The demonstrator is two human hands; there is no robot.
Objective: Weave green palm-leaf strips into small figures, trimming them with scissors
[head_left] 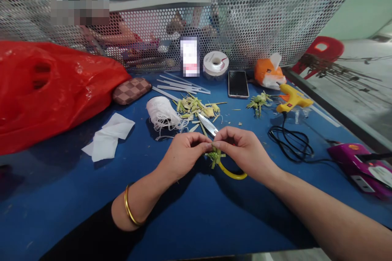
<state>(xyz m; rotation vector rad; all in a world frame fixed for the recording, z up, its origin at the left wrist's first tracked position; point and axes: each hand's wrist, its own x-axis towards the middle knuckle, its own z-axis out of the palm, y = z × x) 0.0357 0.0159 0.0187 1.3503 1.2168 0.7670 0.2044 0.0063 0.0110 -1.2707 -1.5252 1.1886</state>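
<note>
My left hand (180,155) and my right hand (245,151) meet near the middle of the table, thumbs and index fingers pinched together. Between them they grip a small green woven piece (215,157) with frayed strips hanging below the fingertips. Its upper part is hidden by my fingers. Under my hands lies a pair of scissors (207,124), blades pointing away and one yellow handle loop showing by my right hand. Just beyond is a heap of green and yellow plant scraps (196,107). To its left sits a loose bundle of white string (162,112).
On the right are a yellow glue gun (294,98), its black cord (289,147), a purple power strip (358,163) and green pieces (259,101). Behind stand a ribbon spool (216,63), a dark phone (238,84) and a perforated metal screen (260,20). A red bag (55,94) lies left.
</note>
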